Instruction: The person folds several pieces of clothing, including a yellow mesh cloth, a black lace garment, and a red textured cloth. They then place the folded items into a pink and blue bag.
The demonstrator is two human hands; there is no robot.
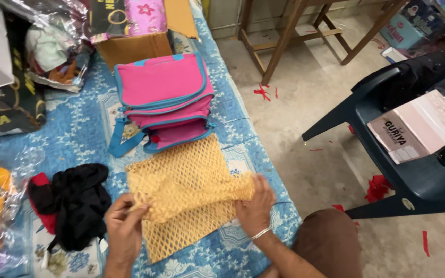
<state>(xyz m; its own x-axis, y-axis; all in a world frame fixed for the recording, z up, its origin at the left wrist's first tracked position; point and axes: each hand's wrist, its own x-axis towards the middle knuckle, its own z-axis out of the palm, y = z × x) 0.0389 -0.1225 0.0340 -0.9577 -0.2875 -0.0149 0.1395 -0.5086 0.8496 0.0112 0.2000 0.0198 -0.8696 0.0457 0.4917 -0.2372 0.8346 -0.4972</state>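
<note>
left hand (124, 226): closest to the camera, bottom left, fingers pinched shut on the left edge of the mesh cloth
mesh cloth (186, 193): just one, tan open-weave netting, lying flat on the worktop (78, 134) between both hands. The long axis runs from the near edge up toward the pink bag, tilted a bit left. A folded-over band crosses it from hand to hand
right hand (256, 203): closed on the right end of that folded band, with a thin bangle on the wrist
dark bundle (73, 203): one heap of black cloth with a bit of red, just left of the left hand, not touching the netting
pink bag (163, 100): one, blue trim, zip side facing the mesh, nearly touching its far edge
cardboard box (135, 46): one, behind the bag
plastic chair (408, 144): one, dark, well off to the right on the floor, a flat pale box on its seat
</note>
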